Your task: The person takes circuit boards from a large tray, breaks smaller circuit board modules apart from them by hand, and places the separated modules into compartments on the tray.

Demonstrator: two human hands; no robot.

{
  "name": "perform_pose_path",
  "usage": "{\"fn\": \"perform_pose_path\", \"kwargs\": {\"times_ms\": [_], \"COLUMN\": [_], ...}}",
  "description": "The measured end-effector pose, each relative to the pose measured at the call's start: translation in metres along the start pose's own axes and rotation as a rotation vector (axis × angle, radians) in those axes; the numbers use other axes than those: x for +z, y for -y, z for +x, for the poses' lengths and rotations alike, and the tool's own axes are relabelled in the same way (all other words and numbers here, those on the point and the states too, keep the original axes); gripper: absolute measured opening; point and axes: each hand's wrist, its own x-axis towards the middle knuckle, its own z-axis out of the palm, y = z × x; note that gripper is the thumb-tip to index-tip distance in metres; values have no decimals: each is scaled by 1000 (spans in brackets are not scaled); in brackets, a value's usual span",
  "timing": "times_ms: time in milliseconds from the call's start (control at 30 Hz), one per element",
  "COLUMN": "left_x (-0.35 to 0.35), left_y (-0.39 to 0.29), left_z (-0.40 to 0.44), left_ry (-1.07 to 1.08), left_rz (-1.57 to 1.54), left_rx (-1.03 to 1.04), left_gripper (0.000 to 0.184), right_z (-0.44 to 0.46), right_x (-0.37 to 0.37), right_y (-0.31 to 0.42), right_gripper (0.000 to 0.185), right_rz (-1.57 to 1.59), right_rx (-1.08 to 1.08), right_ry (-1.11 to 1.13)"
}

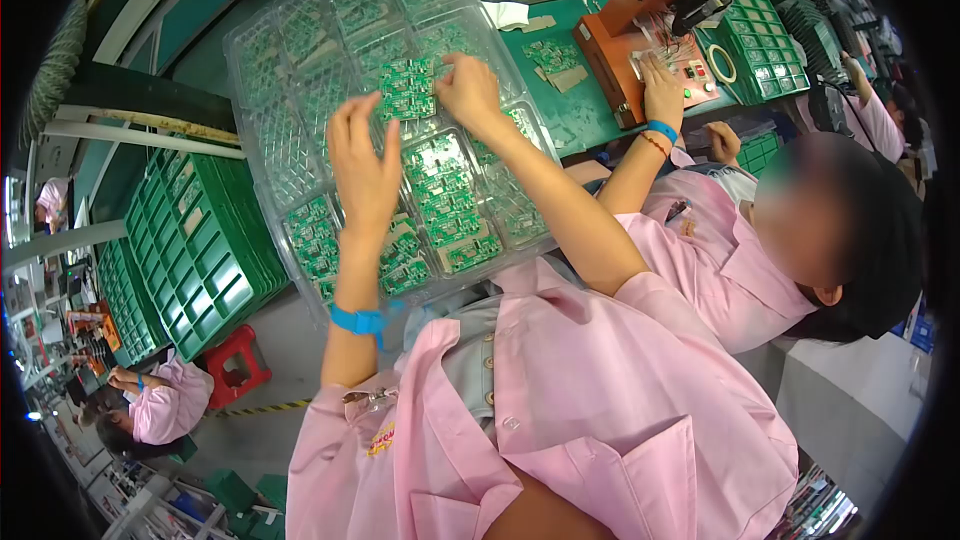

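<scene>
A green circuit board panel (408, 90) is raised over a clear plastic tray (262, 140), held by its edges between my two hands. My left hand (362, 162) pinches its left edge with thumb and index finger, the other fingers loosely bent; a blue band circles that wrist. At the opposite edge, my right hand (470, 92) grips with its fingertips, knuckles bent. Below the hands, green board panels (440, 185) lie in the tray's near compartments. The far compartments hold more boards, seen through clear plastic.
At right, a co-worker's hand (660, 90) rests at an orange test fixture (612, 40) with a red-handled lever. Loose boards (555, 58) lie on the green bench. Green crates (195, 240) are stacked at left beside a red stool (238, 368); another green crate (755, 40) stands behind the fixture.
</scene>
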Motion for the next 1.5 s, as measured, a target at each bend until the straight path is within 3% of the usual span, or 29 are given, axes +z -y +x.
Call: {"fn": "perform_pose_path", "kwargs": {"times_ms": [67, 133, 167, 300, 333, 467, 500, 633, 733, 800, 967, 1167, 1300, 1500], "left_x": [11, 37, 42, 55, 56, 34, 28, -7, -26, -25, -27, -32, -35, -38], "left_y": [22, 51, 61, 81, 79, 62, 58, 41, -12, -36, -61, -83, -84, -93], "left_z": [23, 42, 49, 71, 72, 81, 82, 77, 45, 25, 2, 4, 7, 14], "left_ry": [4, 47, 45, 463, 468, 836, 838, 669, 550, 519, 453, 416, 413, 459], "left_rz": [16, 179, 175, 262, 256, 118, 117, -483, -949, -1004, -1145, -1090, -834, -384], "left_rx": [37, 265, 275, 328, 336, 66, 70, -212, -315, -348, -500, -390, -285, -304], "left_gripper": [39, 41, 41, 41, 41, 36, 36, 30, 28, 30, 32, 31, 18, 18], "right_z": [-3, -5, -6, -27, -34, -74, -81, -101, -105, -107, -124, -135, -139, -141], "right_x": [5, 4, 3, -6, -9, -29, -30, -35, -55, -70, -92, -103, -104, -98], "right_y": [6, 11, 11, 4, 1, -1, 3, 19, 47, 65, 69, 63, 63, 61], "right_gripper": [36, 35, 35, 38, 40, 41, 41, 37, 35, 32, 29, 26, 24, 28], "right_rz": [-91, -181, -181, -76, -55, 75, 73, 685, 827, 966, 997, 992, 1195, 1078], "right_rx": [50, 103, 106, -110, -164, -325, -322, -31, -51, -81, -136, -205, -97, -141], "right_ry": [-31, -76, -87, -246, -273, -319, -323, -429, -334, -229, -253, -205, -179, -217]}}
